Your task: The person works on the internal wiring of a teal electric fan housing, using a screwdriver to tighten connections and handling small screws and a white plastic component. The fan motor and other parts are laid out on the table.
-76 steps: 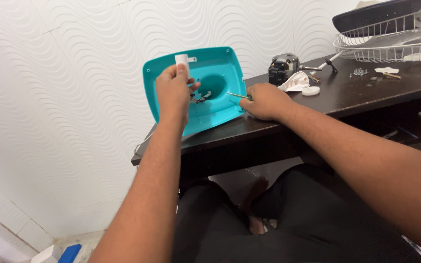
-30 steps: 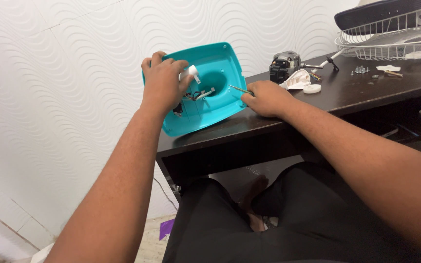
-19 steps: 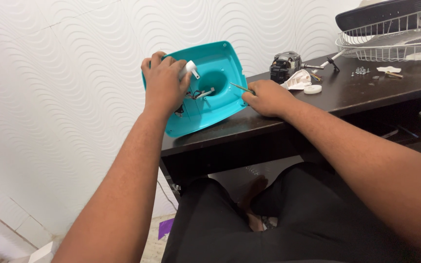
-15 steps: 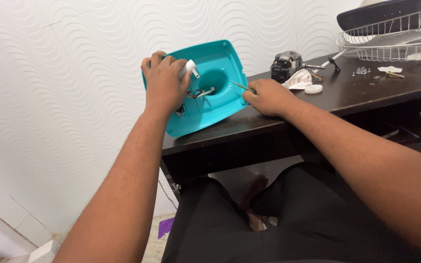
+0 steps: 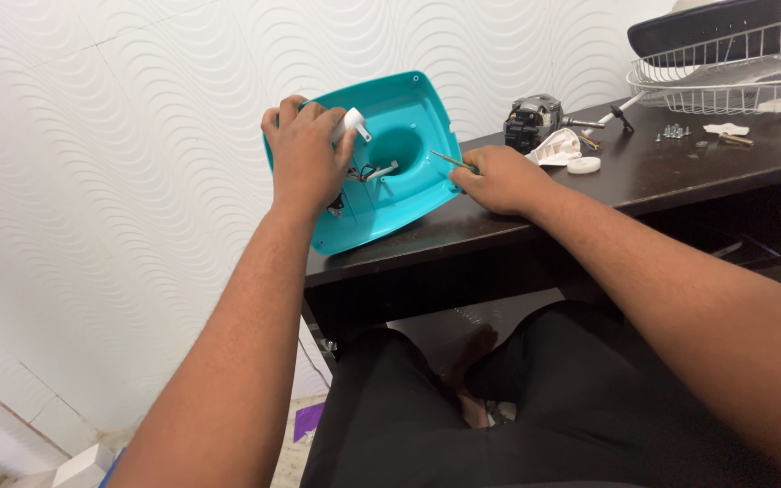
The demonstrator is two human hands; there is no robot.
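Head view, frame centre: left hand (image 5: 305, 158) grips teal housing (image 5: 409, 136) with white plug (image 5: 348, 125); right hand (image 5: 499, 178) pinches thin screwdriver (image 5: 452, 162) at its lower right edge.

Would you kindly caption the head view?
Left hand tilts a teal plastic housing; right hand holds a thin tool.

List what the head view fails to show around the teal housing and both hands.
- Left hand covers the teal housing rim and most of the white part it grips.
- Thin tool: handle hidden inside right hand.
- Wires: too small to trace.
- Wire rack: cut off by the frame edge.
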